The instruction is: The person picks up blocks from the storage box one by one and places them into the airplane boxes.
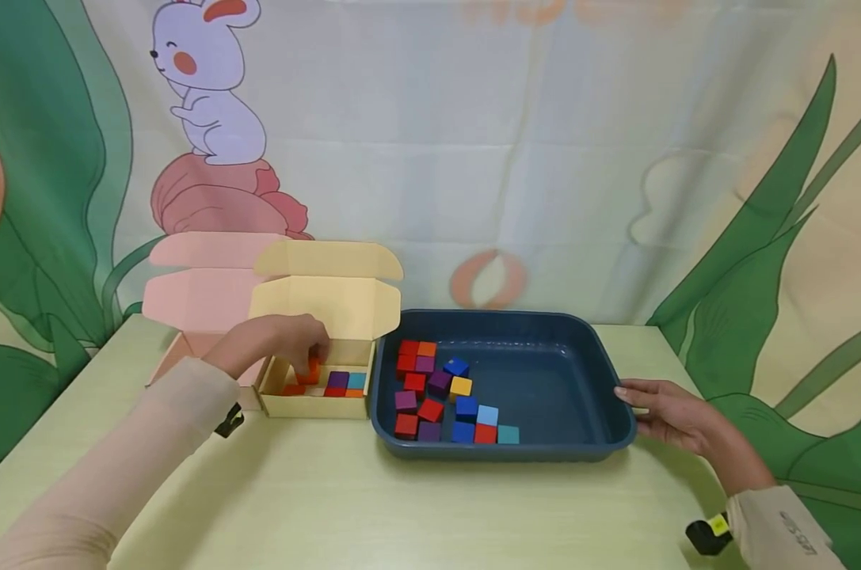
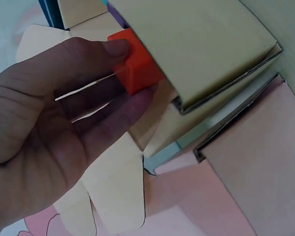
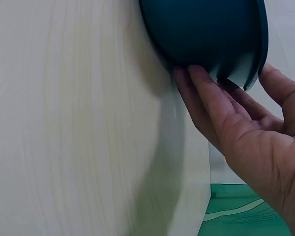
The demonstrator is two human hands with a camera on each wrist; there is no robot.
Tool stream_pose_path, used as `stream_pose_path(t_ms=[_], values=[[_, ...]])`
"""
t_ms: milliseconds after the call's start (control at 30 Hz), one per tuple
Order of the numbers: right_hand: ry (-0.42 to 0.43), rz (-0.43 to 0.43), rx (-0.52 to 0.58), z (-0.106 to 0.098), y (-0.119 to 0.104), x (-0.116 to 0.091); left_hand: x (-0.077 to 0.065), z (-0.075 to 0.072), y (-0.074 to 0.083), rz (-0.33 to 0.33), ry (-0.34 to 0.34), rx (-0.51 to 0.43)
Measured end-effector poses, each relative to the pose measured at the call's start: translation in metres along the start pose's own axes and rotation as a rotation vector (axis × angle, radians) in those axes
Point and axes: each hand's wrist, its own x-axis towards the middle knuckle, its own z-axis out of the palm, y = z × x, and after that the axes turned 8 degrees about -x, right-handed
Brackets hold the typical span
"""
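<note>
In the head view my left hand [image 1: 295, 342] reaches down into the yellow box [image 1: 316, 407] with its lid standing up behind. Its thumb and fingers pinch an orange-red cube [image 2: 137, 66], seen close up in the left wrist view. Under and beside the held cube, several others lie flat inside, among them a purple cube [image 1: 339, 379] and a teal one [image 1: 356, 380]. My right hand [image 1: 668, 413] grips the right end of the dark blue tray [image 1: 558, 451], thumb at the rim and fingers against the outer wall. Loose coloured cubes fill the tray's left half.
A pink box [image 1: 209, 301] with a raised lid stands close to the left of the yellow one. Both boxes and the tray rest on a pale wooden table [image 1: 373, 507]. Behind them hangs a printed cloth [image 1: 401, 158] with a rabbit and leaves.
</note>
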Motion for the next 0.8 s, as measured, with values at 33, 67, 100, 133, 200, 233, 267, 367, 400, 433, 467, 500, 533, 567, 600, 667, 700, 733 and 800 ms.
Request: stream_pose_path(t_ms=[33,67,100,133,200,233,267,367,400,433,467,500,533,567,600,667,700,733,800], values=[[-0.001,0.001,0.0,0.0,0.0,0.0,0.002,0.001,0.0,-0.008,-0.003,-0.002],[-0.002,0.003,0.003,0.0,0.0,0.0,0.003,0.001,-0.001,-0.013,-0.006,-0.004],[-0.002,0.004,0.004,0.0,0.0,0.0,0.005,0.002,-0.001,-0.02,-0.009,-0.009],[-0.004,0.004,0.006,0.0,0.0,0.0,0.006,0.003,-0.001,-0.025,-0.012,-0.017],[-0.003,0.005,0.006,0.0,0.0,0.0,0.009,0.004,-0.002,-0.025,-0.019,-0.032],[-0.001,0.006,0.005,0.0,0.0,0.0,0.011,0.005,-0.002,-0.023,-0.023,-0.042],[-0.001,0.005,0.004,-0.001,0.0,0.0,0.012,0.006,-0.003,-0.021,-0.027,-0.052],[-0.003,0.005,0.004,-0.001,0.001,-0.001,0.016,0.008,-0.005,-0.007,-0.035,-0.065],[-0.003,0.005,0.006,-0.001,0.001,-0.001,0.017,0.009,-0.005,-0.002,-0.036,-0.064],[-0.005,0.005,0.007,-0.001,0.001,-0.001,0.018,0.01,-0.005,-0.004,-0.038,-0.068],[-0.005,0.006,0.009,-0.002,0.001,-0.001,0.019,0.01,-0.005,-0.001,-0.039,-0.067],[-0.007,0.006,0.011,-0.002,0.001,-0.001,0.019,0.01,-0.005,0.002,-0.04,-0.067],[-0.008,0.006,0.012,-0.002,0.001,-0.001,0.019,0.01,-0.005,-0.001,-0.042,-0.07],[-0.007,0.006,0.012,-0.002,0.001,0.0,0.018,0.009,-0.006,-0.002,-0.046,-0.077],[-0.008,0.006,0.012,-0.001,0.001,0.0,0.018,0.009,-0.006,0.007,-0.052,-0.077],[-0.007,0.007,0.01,-0.001,0.0,0.001,0.017,0.007,-0.007,0.01,-0.07,-0.094],[-0.007,0.007,0.01,-0.001,0.0,0.001,0.016,0.007,-0.008,0.012,-0.079,-0.103],[-0.007,0.007,0.01,-0.001,0.0,0.001,0.016,0.007,-0.01,0.014,-0.088,-0.112],[-0.006,0.007,0.011,-0.001,0.0,0.0,0.016,0.006,-0.011,0.032,-0.101,-0.127]])
